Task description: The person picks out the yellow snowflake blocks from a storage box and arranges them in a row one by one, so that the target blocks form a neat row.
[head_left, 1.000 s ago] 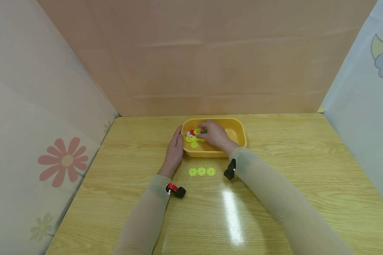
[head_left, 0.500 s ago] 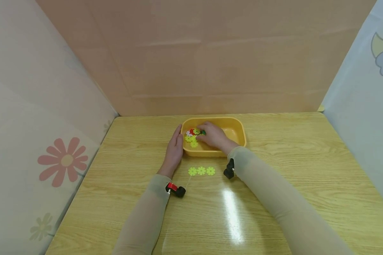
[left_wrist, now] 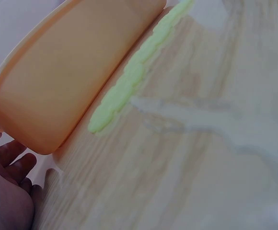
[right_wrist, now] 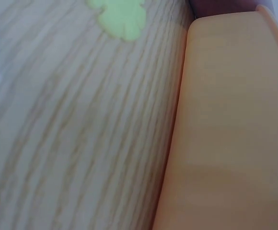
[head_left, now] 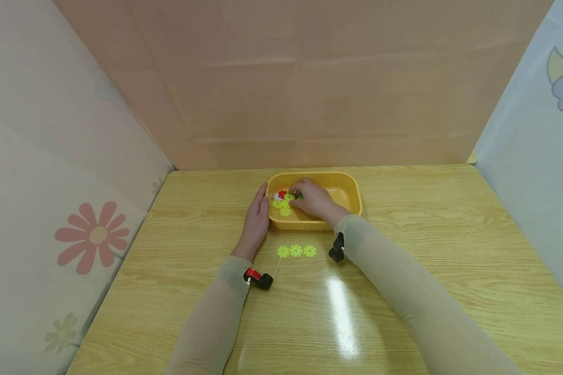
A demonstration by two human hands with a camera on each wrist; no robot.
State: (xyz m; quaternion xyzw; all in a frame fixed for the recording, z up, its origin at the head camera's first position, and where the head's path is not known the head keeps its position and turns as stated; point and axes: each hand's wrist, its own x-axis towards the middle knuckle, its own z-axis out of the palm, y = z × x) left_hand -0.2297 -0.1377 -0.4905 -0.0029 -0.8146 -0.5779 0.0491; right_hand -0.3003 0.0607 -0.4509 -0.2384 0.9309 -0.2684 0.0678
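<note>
Head view: a person's left hand (head_left: 256, 224) lies along the left end of an orange tub (head_left: 319, 226), touching it. That grip is not clamped; forefinger and thumb run fairly straight against the tub's outer side. In the left wrist view, other fingertips (left_wrist: 21, 166) show below the tub's corner, slightly bent.

The right hand (head_left: 315, 200) reaches over the tub's near rim, fingers down inside. Thumb and forefinger stand apart at the tips; whether this grip has hold of a piece cannot be told, since the hand hides what lies under it.

Small notched discs lie in the left part of the tub, by those fingertips: several yellow discs (head_left: 285, 212), a white disc (head_left: 277, 197) and a red disc (head_left: 282, 194). Something green (head_left: 300, 196) shows at the edge of the right hand, partly covered.

On the wooden counter (head_left: 192, 229), just in front of the tub, three more yellow discs form a row (head_left: 296, 251) side by side, lying flat.

Each sleeve is pale, with a black device (head_left: 265, 281) at the wrist; the left one has a red band (head_left: 253, 274). A pink flower (head_left: 98, 235) decorates the left wall.
</note>
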